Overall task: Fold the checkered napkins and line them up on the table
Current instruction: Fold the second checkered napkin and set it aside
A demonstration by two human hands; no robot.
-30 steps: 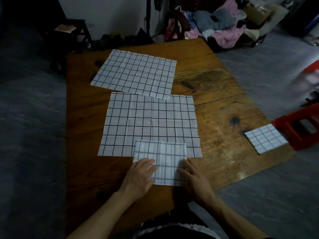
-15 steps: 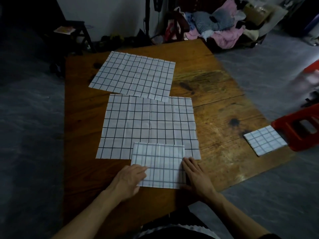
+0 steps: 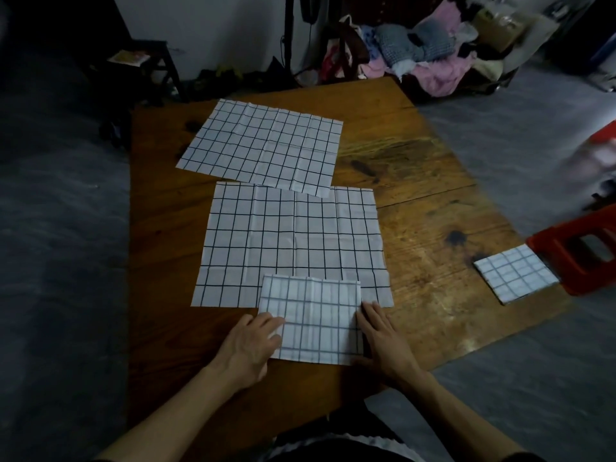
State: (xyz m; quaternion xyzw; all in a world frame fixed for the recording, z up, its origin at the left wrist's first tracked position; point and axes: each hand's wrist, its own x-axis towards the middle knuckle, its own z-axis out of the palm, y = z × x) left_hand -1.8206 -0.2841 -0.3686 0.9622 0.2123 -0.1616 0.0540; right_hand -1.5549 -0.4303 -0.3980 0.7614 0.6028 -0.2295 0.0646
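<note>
So the wooden bench (image 3: 416, 228) takes up most of the view, sitting on a grey floor (image 3: 60, 261). Biggest cloth on it is the flat napkin (image 3: 293, 241), spread open just beyond the fingertips, with black grid lines on white. Past that one, further out from the hands, is a second flat napkin (image 3: 263, 145), turned at a slight angle so its near corner overlaps the far edge of the first. Way off behind the bench there's a heap of clothes (image 3: 433, 51), pinks and blues mostly, and a dark stool (image 3: 150, 61) with something papery on it off to the far left. A red plastic stool (image 3: 580, 255) sits well to the right of the right hand, right at the bench corner. Just beside it, at the bench edge, lies a small folded napkin (image 3: 515, 277), well apart from both hands. The one being worked on is the half-folded napkin (image 3: 313, 320), sitting between the two hands with its far part lying over the near edge of the big flat one. The left hand (image 3: 248, 348) has its fingers relaxed and lying flat on the left edge of it. The right hand (image 3: 383, 335) is the same, fingers straight and loose, pressed along the right edge, not grasping anything.
</note>
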